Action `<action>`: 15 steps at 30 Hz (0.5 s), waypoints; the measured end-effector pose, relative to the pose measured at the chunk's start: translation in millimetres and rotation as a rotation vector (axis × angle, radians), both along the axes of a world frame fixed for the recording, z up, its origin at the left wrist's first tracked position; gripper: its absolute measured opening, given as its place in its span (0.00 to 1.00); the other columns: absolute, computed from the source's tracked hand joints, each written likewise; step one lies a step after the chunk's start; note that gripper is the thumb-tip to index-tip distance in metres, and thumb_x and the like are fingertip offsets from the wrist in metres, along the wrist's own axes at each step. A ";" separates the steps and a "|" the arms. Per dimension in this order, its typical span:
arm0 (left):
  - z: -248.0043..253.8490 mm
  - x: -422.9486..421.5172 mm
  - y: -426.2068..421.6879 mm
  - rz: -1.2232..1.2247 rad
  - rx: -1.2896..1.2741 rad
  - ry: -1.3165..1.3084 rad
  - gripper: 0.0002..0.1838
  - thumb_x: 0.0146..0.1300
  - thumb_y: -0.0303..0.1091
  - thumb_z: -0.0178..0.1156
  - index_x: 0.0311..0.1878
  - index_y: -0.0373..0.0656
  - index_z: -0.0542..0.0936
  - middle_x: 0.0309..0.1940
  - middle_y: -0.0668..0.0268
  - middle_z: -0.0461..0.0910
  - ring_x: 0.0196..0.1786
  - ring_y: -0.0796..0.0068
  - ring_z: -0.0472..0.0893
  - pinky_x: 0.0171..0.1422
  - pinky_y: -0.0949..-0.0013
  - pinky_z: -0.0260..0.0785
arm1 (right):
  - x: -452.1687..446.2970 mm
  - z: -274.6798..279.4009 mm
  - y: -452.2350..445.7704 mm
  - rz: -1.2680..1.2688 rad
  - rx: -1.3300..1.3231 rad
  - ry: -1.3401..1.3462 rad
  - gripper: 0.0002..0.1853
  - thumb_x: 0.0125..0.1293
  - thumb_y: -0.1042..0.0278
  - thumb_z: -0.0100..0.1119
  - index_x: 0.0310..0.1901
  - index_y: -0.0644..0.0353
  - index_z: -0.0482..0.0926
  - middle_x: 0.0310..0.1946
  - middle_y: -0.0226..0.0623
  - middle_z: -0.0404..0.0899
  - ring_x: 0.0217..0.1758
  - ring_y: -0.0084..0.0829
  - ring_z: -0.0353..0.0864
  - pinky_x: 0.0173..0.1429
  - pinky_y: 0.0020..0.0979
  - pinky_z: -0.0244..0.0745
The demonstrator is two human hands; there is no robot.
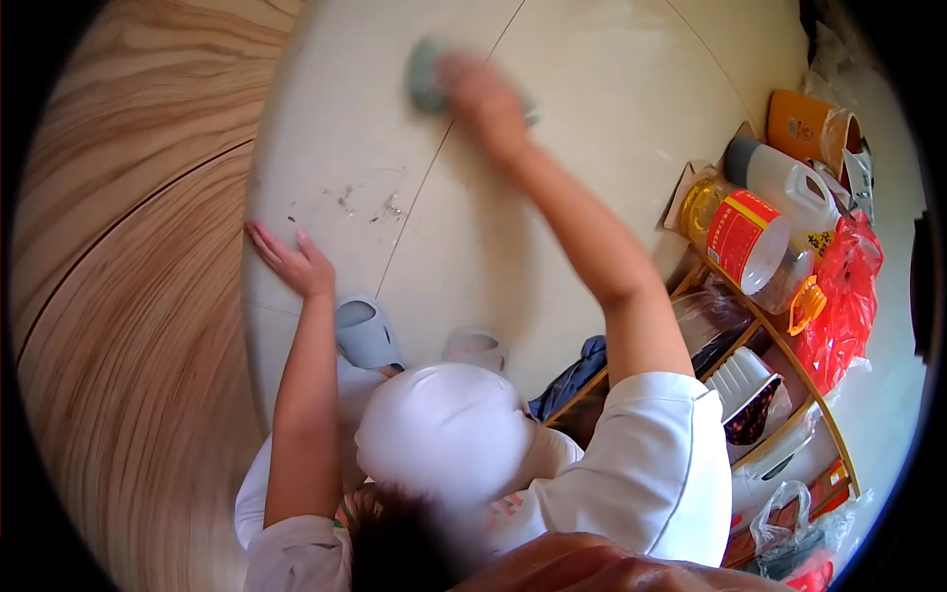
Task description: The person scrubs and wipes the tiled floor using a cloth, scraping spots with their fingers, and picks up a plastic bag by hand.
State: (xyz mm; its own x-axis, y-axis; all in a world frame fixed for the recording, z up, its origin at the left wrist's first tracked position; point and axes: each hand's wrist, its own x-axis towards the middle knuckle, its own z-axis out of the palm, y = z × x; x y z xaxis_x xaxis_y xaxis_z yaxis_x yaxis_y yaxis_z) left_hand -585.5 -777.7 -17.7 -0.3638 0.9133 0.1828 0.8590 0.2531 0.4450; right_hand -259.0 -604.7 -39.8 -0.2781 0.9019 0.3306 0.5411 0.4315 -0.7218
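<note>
A greenish cloth (pixel 427 75) lies under my right hand (pixel 480 94), which is stretched far out over the pale tiled floor (pixel 582 128); both are blurred, and the fingers are wrapped round the cloth. My left hand (pixel 296 262) is held beside the wood-grain surface at the left, fingers spread and nothing in them. Between the two hands, dark bits of debris (pixel 389 208) are scattered on the tiles. Below my left hand is a grey slipper (pixel 361 330), with a second slipper (pixel 475 347) to its right, partly hidden by my knee.
Wood-grain panels (pixel 148 237) fill the left side. On the right a wooden shelf (pixel 789 360) holds containers, with an oil bottle (pixel 742 232), a white jug (pixel 784 183), an orange box (pixel 801 123) and a red plastic bag (pixel 843 296) on top.
</note>
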 end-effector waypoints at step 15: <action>-6.5 -7.4 6.2 -0.093 -0.088 0.086 0.50 0.64 0.52 0.60 0.78 0.28 0.51 0.78 0.37 0.51 0.80 0.36 0.51 0.84 0.43 0.40 | -135.2 -7.6 138.2 -0.246 -0.011 -0.095 0.11 0.61 0.75 0.54 0.42 0.68 0.82 0.55 0.55 0.79 0.61 0.55 0.76 0.67 0.47 0.72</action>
